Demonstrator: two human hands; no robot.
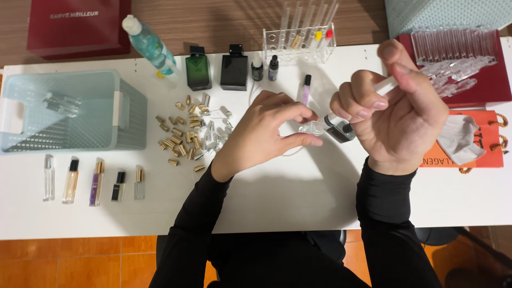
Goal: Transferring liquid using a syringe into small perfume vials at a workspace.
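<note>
Left hand pinches a small clear vial; right hand is closed around what looks like a syringe over the white table.

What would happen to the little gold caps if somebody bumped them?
The gold caps are small and lie loose in a heap on the white table, so they would probably scatter easily. They look round-sided, so some might roll. They seem light, so they would likely slide at a touch.

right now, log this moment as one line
left hand: pinching small clear vial | right hand: gripping white syringe over vial | gold caps loose on table
</note>
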